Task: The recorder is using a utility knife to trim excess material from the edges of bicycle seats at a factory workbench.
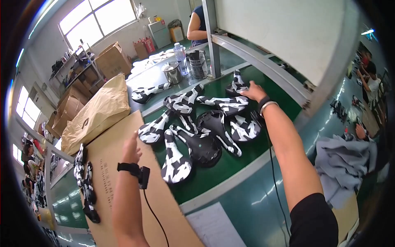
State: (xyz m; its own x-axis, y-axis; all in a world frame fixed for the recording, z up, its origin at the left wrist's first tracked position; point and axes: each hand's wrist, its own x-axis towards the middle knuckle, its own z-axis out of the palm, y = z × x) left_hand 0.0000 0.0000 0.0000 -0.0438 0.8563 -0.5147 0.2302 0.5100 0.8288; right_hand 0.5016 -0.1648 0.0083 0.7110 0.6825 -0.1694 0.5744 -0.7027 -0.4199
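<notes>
A clear water bottle (180, 53) and metal pot (172, 73) beyond cardboard boxes (112, 60)

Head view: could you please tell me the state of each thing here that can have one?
Right hand: open, touching the far saddle.
Left hand: open, over the cardboard sheet.
Saddle pile: loosely heaped.
Water bottle: upright, capped.
Metal pot: lidded.
</notes>
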